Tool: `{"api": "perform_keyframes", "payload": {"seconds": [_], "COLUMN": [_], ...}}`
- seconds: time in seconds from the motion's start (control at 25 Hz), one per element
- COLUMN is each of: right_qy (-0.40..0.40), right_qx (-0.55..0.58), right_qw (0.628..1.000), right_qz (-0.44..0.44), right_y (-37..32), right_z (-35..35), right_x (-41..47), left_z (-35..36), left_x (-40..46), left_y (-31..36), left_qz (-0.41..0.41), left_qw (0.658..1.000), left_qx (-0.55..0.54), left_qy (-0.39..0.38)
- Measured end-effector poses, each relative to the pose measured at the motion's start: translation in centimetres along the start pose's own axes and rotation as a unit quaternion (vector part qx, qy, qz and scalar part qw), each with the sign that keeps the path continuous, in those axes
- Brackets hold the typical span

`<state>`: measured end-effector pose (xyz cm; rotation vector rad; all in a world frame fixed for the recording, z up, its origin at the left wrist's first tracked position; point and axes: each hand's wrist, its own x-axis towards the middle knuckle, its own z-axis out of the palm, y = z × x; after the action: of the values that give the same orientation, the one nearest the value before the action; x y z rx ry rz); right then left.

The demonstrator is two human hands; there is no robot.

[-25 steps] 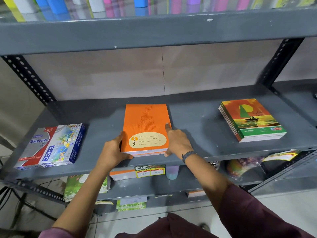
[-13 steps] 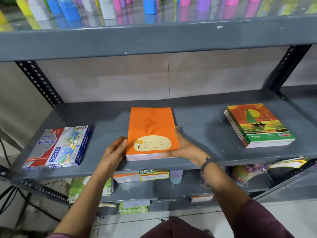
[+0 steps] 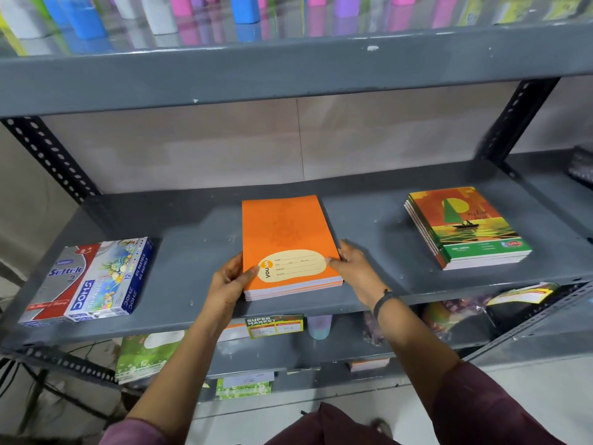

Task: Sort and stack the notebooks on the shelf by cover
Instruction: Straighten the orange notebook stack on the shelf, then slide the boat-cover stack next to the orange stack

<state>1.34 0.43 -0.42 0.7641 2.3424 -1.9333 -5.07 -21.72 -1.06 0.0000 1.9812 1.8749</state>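
Note:
A stack of orange notebooks with a cream label lies in the middle of the grey metal shelf, near its front edge. My left hand grips the stack's near left corner, thumb on the cover. My right hand holds the stack's right edge near the front, fingers against the side. A second stack of notebooks with a sailboat sunset cover lies flat at the right of the same shelf, apart from both hands.
Boxes of oil pastels lie at the shelf's left. Coloured bottles stand on the shelf above. Lower shelves hold green notebooks, a price tag and packets. Perforated uprights frame the sides.
My left thumb has come onto the orange cover and my right hand has slid along the stack's right edge. The stack has stayed in the same spot on the shelf.

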Motion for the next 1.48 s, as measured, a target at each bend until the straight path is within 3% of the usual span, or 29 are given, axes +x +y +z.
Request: {"api": "perform_keyframes", "payload": {"seconds": [0.2,0.44,0.52,0.56,0.64,0.72,0.76,0.88,1.0,1.08,1.16,1.28,1.48], "right_qy": [0.027,0.006,0.032,0.06,0.124,0.183,0.208,0.262,0.285,0.236,0.185,0.167,0.146], "right_qx": [0.019,0.0,-0.099,-0.167,-0.294,-0.386,-0.419,-0.465,-0.385,-0.239,-0.081,0.017,0.018], "right_qw": [0.999,1.0,0.994,0.982,0.934,0.877,0.855,0.835,0.877,0.942,0.978,0.985,0.989], "right_qz": [0.002,-0.014,-0.043,-0.071,-0.162,-0.221,-0.223,-0.134,-0.029,0.02,0.048,0.036,0.0], "right_y": [0.4,0.4,0.0,0.0,-0.1,0.1,0.4,1.5,3.4,4.4,5.0,5.7,6.4], "right_z": [-3.6,-5.5,-6.6,-7.5,-10.2,-13.6,-15.2,-20.7,-26.2,-28.7,-29.6,-29.9,-27.7], "right_x": [-0.6,-0.7,-0.7,-0.8,-0.8,-0.6,-0.4,-0.2,0.1,0.7,0.7,0.5,1.1], "left_z": [3.8,6.0,7.3,8.4,12.0,17.0,19.4,27.1,32.7,34.6,35.6,36.3,34.9], "left_x": [0.7,0.3,0.0,-0.3,-1.7,-3.1,-3.5,-4.2,-4.4,-4.6,-4.4,-4.2,-3.9], "left_y": [-0.4,0.3,1.1,1.5,3.1,4.5,4.4,2.3,1.2,1.3,1.3,0.9,0.8], "left_qz": [0.016,0.007,0.033,0.069,0.211,0.314,0.324,0.229,0.071,0.045,0.043,0.04,0.031], "left_qw": [0.999,0.999,0.984,0.96,0.907,0.893,0.903,0.96,0.993,0.996,0.996,0.998,0.998], "left_qx": [-0.011,0.03,0.123,0.193,0.247,0.22,0.206,0.152,0.083,0.048,0.018,0.028,0.039], "left_qy": [-0.029,0.011,0.122,0.191,0.267,0.237,0.194,0.045,-0.047,-0.069,-0.072,-0.048,0.022]}}
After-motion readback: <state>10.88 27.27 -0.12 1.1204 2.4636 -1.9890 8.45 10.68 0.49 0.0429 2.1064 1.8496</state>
